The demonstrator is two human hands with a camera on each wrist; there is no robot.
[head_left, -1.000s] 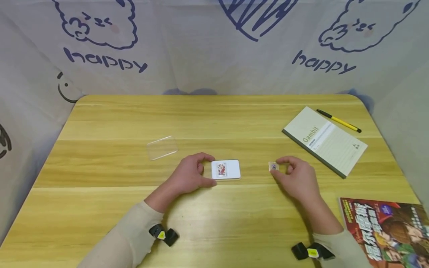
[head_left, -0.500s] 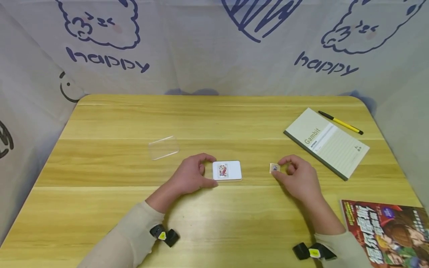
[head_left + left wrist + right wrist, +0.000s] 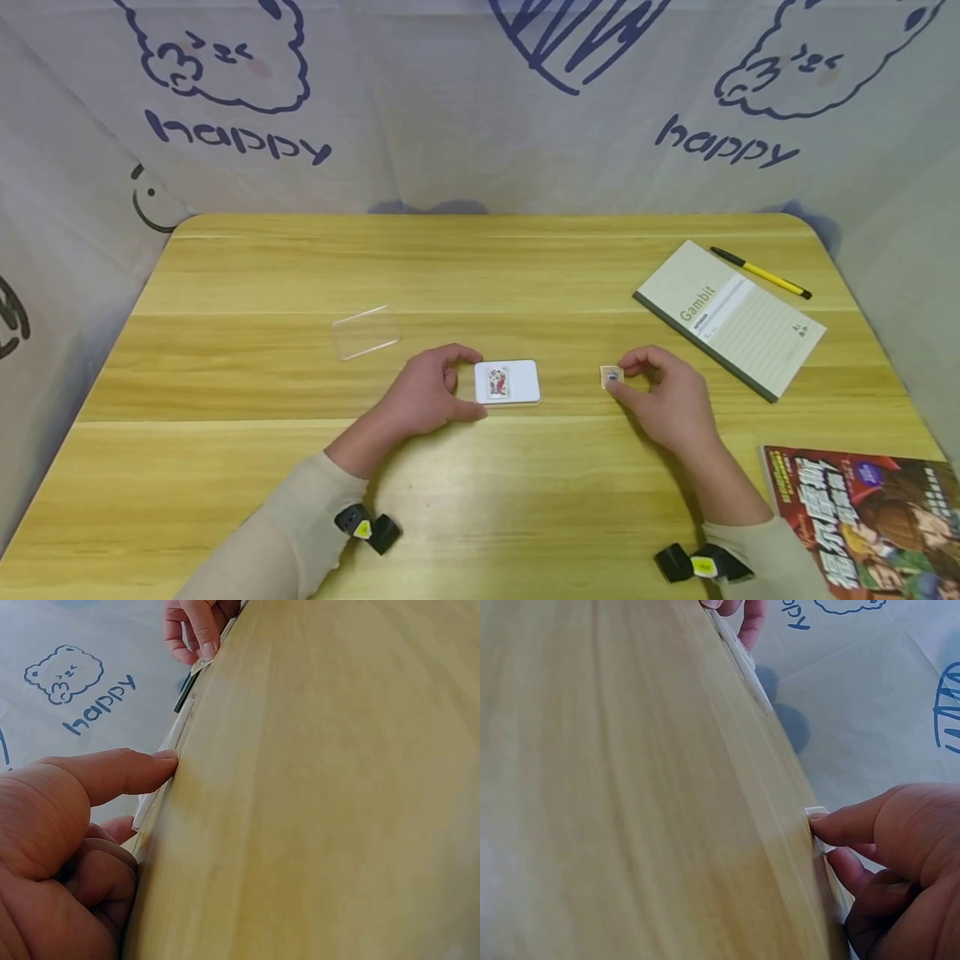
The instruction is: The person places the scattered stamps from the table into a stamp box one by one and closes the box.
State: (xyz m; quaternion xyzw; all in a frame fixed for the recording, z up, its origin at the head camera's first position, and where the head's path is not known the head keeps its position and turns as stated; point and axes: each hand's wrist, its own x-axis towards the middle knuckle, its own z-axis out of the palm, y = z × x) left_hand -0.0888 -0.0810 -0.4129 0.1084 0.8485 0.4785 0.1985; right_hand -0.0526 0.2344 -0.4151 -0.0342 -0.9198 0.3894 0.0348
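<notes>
In the head view my left hand grips the left end of a thin white rectangular case, thumb on the near edge and a finger on the far edge. A small colourful stamp-like picture lies on the left part of the case. To the right, my right hand pinches a small square stamp-like piece between thumb and finger, low at the table. The left wrist view shows my left thumb on the case's edge. In the right wrist view, my right fingertips hold the small piece's edge.
A clear plastic lid-like rectangle lies left of the case on the wooden table. At the right are a "Gambit" notebook, a yellow and black pen and a colourful magazine. A printed cloth hangs behind.
</notes>
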